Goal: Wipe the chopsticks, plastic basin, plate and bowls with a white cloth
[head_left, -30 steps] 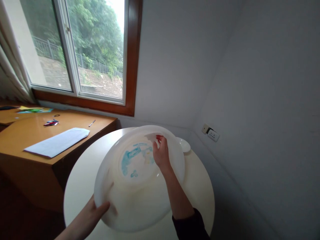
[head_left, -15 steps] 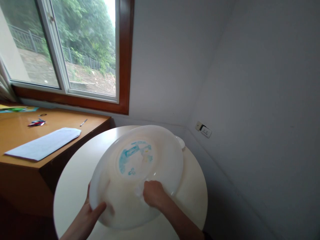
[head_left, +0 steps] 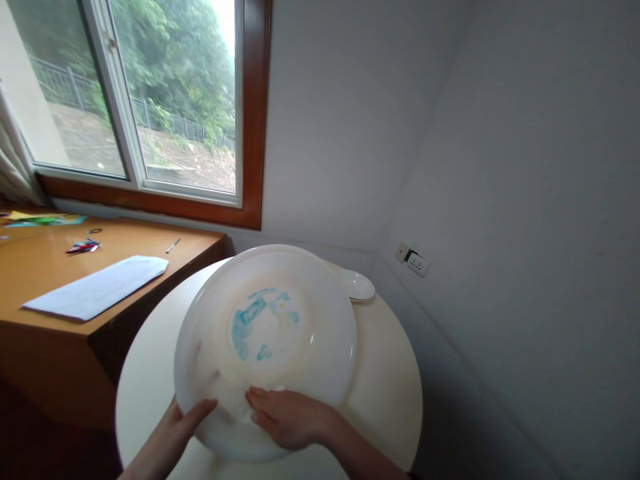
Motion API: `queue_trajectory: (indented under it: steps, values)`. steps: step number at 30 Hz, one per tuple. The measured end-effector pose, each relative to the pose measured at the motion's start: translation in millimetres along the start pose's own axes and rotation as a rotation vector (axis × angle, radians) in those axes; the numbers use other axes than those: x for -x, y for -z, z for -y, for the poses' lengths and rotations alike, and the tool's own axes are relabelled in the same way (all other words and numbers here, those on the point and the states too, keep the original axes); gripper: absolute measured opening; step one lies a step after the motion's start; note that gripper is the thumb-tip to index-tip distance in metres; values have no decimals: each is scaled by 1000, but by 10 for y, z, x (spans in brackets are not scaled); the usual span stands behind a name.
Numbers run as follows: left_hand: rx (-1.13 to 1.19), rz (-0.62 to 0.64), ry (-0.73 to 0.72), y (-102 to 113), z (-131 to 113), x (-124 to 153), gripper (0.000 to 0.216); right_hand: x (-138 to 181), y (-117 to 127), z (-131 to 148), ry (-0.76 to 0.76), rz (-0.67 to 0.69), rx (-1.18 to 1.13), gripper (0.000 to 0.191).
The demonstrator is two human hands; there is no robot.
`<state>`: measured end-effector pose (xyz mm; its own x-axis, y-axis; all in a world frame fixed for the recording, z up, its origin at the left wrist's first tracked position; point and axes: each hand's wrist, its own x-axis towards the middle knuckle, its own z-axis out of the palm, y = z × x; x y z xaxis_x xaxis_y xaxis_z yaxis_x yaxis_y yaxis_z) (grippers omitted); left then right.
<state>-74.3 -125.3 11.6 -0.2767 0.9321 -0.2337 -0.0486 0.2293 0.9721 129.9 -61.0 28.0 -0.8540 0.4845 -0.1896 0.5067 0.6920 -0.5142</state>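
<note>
A large white plate [head_left: 320,300] with a blue mark [head_left: 253,327] in its middle is held tilted above a round white table [head_left: 390,373]. My left hand [head_left: 175,427] grips the plate's near left rim, thumb on its face. My right hand [head_left: 287,417] lies flat on the near part of the plate, pressing a small white wipe [head_left: 250,400] that shows under its fingers.
A small white dish [head_left: 356,285] sits on the table behind the plate. A wooden desk [head_left: 60,320] to the left carries a white envelope [head_left: 97,288], a pen [head_left: 173,245] and small coloured items. A window is above it. A wall socket [head_left: 413,261] is on the right wall.
My right hand with the wipe has swept from the plate's far rim down across it to the near rim, then leftward. The left hand has kept its grip.
</note>
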Motion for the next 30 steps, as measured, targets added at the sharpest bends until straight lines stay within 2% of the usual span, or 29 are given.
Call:
queue_trajectory:
  steps: [2,4,6,8,10,12,14,16,18,20,24,26,28,30]
  values:
    - [10,-4,-11,47,88,-39,85,97,81,-141,-105,78,189,45]
    - [-15,-8,-35,93,138,-77,83,180,247,-317,-221,69,405,39]
    - [-73,5,-58,123,111,-104,82,224,515,-487,-317,-31,604,34]
    - [-130,47,-73,127,12,-117,80,204,850,-609,-344,-113,660,38]
    - [-164,95,-93,111,-116,-118,77,118,1190,-657,-300,-297,716,47]
    - [-181,110,-112,91,-217,-112,75,0,1471,-644,-134,-412,726,50]
    - [-184,96,-123,85,-255,-108,75,-96,1662,-612,12,-431,725,51]
    - [-180,62,-125,100,-231,-113,76,-123,1751,-611,82,-401,731,51]
    - [-176,25,-114,134,-176,-127,75,-60,1733,-662,81,-367,750,50]
    - [-169,18,-92,173,-124,-147,75,79,1600,-746,25,-335,783,47]
    - [-142,43,-83,218,-101,-183,74,431,1045,-799,-155,-171,775,43]
    - [-120,46,-77,202,-138,-176,76,548,724,-689,-218,-45,657,46]
    - [-87,65,-53,151,-206,-136,76,583,464,-496,-236,81,415,50]
    - [-47,107,-13,65,-298,-63,74,534,305,-267,-152,259,106,57]
